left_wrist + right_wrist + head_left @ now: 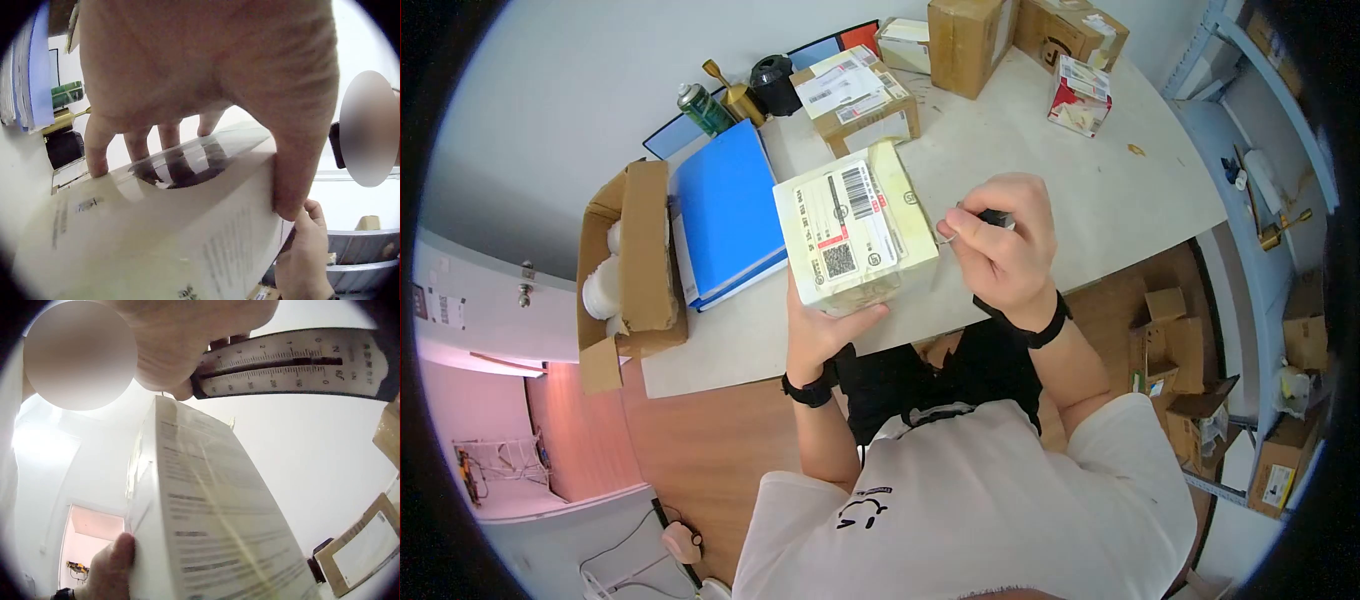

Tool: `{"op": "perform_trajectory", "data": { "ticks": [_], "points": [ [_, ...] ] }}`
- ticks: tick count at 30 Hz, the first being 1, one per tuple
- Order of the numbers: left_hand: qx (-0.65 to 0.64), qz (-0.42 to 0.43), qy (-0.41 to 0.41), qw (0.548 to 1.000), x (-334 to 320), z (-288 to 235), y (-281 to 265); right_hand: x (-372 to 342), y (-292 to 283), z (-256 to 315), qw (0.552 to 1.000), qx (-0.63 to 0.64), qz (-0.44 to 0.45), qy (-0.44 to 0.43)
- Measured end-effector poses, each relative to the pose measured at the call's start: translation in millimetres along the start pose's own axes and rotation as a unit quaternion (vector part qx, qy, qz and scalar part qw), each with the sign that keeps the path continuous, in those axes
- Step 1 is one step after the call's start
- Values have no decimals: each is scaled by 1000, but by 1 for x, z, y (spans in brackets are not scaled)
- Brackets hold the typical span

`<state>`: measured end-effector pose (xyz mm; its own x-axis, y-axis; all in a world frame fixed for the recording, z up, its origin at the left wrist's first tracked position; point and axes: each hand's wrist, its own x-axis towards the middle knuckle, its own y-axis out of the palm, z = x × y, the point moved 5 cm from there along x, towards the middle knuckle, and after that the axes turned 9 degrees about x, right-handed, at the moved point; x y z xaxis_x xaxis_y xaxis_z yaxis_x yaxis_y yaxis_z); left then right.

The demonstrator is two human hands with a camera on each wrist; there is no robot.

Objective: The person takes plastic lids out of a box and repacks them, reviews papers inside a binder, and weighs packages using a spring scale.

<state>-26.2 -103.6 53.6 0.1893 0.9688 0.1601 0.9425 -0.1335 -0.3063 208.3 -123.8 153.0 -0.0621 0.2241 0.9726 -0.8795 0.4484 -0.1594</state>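
A white cardboard box (807, 225) with a barcode label and yellowed tape is held up over the near part of the table. My left hand (820, 335) grips it from below and the side, thumb along the near face; the left wrist view shows the fingers spread across a side with a dark rounded opening (181, 178). In my right hand (1010, 245), just right of the box, is a spring scale (281, 362) marked N and gf, held by its lower end in the fingers. A thin metal hook (945, 238) shows between fingertips and box edge.
A blue binder (725, 210) and an open carton (650, 250) of white items lie to the left. Behind stand a taped parcel (855, 100), a green can (703, 110), brown boxes (965, 50) and a red-white box (1080, 95). Shelving (1200, 140) borders the right.
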Motion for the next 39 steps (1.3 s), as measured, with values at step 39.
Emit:
{"op": "perform_trajectory", "data": {
  "ticks": [39],
  "points": [
    [-80, 155, -31, 984, 3, 5, -6, 4, 0, -9, 986, -94, 27, -134]
  ]
}}
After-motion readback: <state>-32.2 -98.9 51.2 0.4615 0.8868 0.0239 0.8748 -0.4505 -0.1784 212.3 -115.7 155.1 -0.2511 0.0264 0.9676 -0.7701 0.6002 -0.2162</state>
